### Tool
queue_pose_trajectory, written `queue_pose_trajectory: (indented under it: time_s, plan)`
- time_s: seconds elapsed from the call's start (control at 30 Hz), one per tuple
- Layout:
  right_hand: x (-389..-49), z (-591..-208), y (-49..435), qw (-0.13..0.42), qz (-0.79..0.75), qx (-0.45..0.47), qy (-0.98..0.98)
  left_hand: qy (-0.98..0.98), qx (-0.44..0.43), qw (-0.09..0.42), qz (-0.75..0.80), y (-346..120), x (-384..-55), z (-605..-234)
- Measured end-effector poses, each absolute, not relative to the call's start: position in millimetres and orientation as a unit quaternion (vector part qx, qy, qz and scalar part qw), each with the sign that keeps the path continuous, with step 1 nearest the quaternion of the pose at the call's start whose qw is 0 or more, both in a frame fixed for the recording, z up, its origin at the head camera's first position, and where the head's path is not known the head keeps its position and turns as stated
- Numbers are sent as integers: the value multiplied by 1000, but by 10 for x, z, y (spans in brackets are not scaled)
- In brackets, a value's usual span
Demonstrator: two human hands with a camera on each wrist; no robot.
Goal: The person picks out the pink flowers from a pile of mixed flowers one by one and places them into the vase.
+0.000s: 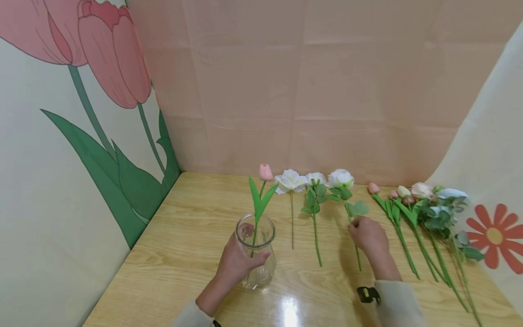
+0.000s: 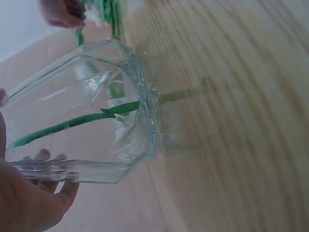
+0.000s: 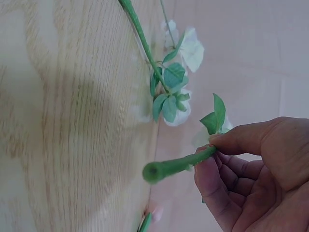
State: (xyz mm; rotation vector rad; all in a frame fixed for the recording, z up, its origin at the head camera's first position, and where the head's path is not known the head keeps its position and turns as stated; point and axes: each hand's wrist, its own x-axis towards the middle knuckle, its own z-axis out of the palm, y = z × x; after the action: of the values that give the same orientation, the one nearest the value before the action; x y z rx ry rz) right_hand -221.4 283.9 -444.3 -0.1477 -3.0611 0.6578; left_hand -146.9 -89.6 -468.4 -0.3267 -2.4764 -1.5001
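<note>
A clear glass vase [image 1: 261, 268] stands on the wooden table, and my left hand [image 1: 239, 261] grips it round its upper side. One pink tulip [image 1: 265, 172] with green leaves leans inside it; in the left wrist view its green stem [image 2: 72, 122] runs down to the vase's base. My right hand [image 1: 370, 236] pinches the stem of a white rose [image 1: 341, 178] between thumb and fingertips. The right wrist view shows the cut end of that stem [image 3: 153, 172] pointing toward the camera, off the tabletop.
Left of the rose lie a white open-petalled flower [image 1: 291, 181] and another white flower with round leaves [image 1: 315, 200]. To the right are several tulips [image 1: 402, 213] and leafy stems with pale blooms [image 1: 443, 218]. A peach backdrop [image 1: 306, 91] hangs behind the table [image 1: 171, 254].
</note>
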Motion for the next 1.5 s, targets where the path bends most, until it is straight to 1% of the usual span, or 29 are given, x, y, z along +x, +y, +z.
queue_pose_trajectory:
  time_s: [0.5, 1.5]
  plan:
    - [-2281, -4437, 2681, 0, 218, -32, -975, -846, -114, 118, -507, -894, -1468, -4677]
    - [-2398, -4396, 2291, 1, 235, -9, -972, -846, -110, 105, -510, -892, -1470, -4667]
